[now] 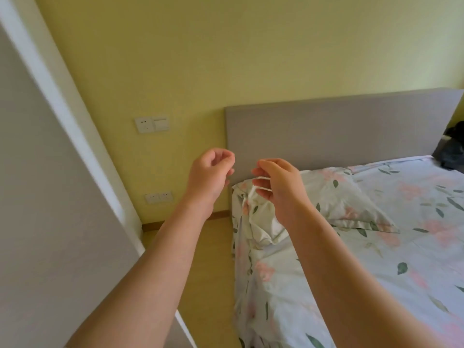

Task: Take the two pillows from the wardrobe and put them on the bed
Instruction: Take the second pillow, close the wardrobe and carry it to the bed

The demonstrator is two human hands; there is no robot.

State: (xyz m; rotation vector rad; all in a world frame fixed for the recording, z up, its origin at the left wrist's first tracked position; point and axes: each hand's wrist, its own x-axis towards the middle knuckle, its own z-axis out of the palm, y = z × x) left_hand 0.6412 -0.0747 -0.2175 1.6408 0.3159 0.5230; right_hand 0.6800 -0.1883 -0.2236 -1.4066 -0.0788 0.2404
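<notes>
One floral pillow [334,197] lies on the bed [376,272] at its left head end, against the grey headboard [339,131]. Its cover matches the flowered sheet. My left hand [209,175] hovers in the air left of the pillow, fingers loosely curled, holding nothing. My right hand [277,183] hangs just above the pillow's left corner, fingers apart and empty. A second pillow is not in view. The grey panel [37,197] at the left could be the wardrobe's side.
A yellow wall with a socket and switch plate [152,124] and a lower socket pair [158,197] stands behind. A narrow strip of wooden floor [208,247] runs between the grey panel and the bed. A dark bag [452,151] sits beyond the headboard's right end.
</notes>
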